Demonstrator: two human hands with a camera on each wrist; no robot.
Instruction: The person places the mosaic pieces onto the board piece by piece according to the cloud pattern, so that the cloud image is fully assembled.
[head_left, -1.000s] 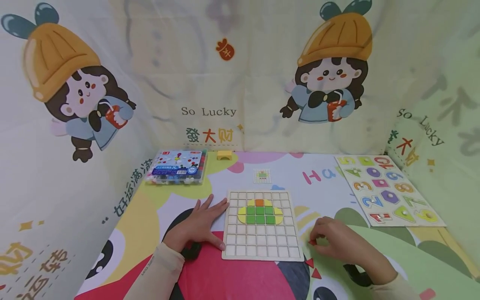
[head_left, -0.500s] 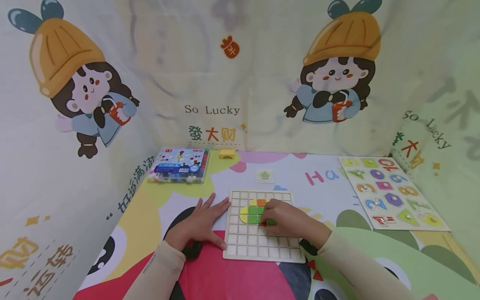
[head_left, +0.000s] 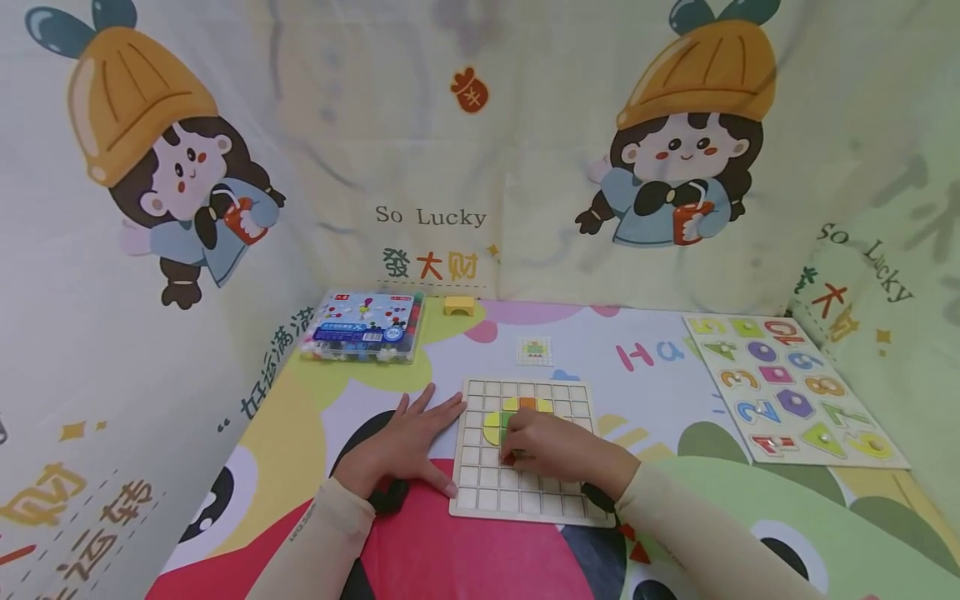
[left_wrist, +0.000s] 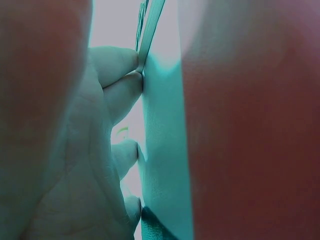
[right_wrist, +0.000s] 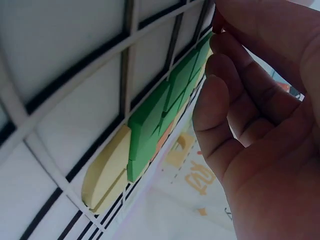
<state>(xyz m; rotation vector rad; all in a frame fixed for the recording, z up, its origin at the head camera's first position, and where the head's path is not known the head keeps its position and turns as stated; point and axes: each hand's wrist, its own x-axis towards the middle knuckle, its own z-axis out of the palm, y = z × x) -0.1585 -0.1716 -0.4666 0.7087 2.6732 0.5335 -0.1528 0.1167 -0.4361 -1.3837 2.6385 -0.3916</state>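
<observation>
A white wooden grid board (head_left: 487, 499) lies on the patterned tablecloth. Green square tiles (right_wrist: 145, 125), yellow rounded tiles (right_wrist: 107, 167) and an orange tile (head_left: 527, 403) form a shape on it, partly hidden by my right hand in the head view. My left hand (head_left: 401, 446) rests with spread fingers along the board's left side; in the left wrist view two fingertips touch its edge (left_wrist: 150, 35). My right hand (head_left: 558, 447) is over the board's middle, pinching a small red triangle tile (right_wrist: 218, 22) just below the green tiles. Two more red triangles (head_left: 639, 553) lie by the board's lower right corner.
A small pattern card (head_left: 535, 351) lies behind the board. Further back stand a clear plastic box (head_left: 363, 325) of colourful parts and a yellow arch block (head_left: 459, 306). A number-and-shape puzzle board (head_left: 795, 392) lies at the right. Printed cloth walls enclose the table.
My right hand has carried the red triangle from right of the board to over its middle, then slightly further left. The left hand stays at the board's edge. The head view shifts slightly.
</observation>
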